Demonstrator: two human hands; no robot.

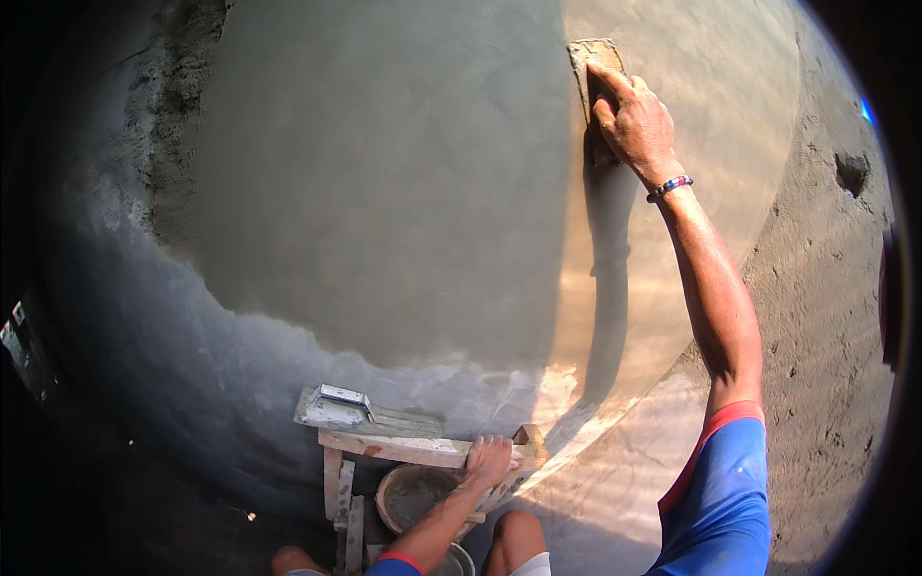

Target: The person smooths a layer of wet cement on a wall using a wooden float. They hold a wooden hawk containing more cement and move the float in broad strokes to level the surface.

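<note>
My right hand (638,127) is raised far up on the right, closed round a plastering trowel (594,51). Its pale, mortar-crusted blade lies against the smooth wet plaster (384,182) of the wall, and my fingers hide the handle. A beaded bracelet (670,188) circles that wrist. Low in the middle, my left hand (491,459) is wrapped over the right part of a wooden top bar (394,447) of a stand. On the left end of this bar rests a second, cement-smeared trowel or float (331,411) with a metal handle bracket, apart from my left hand.
Under the bar stands a round bucket (382,501) with grey contents, and part of another bucket (467,562) shows by my legs. The stand's wooden legs (332,485) reach down beside them. Rougher wall (816,317) with a hole (851,173) lies at right. Sunlight crosses the plaster.
</note>
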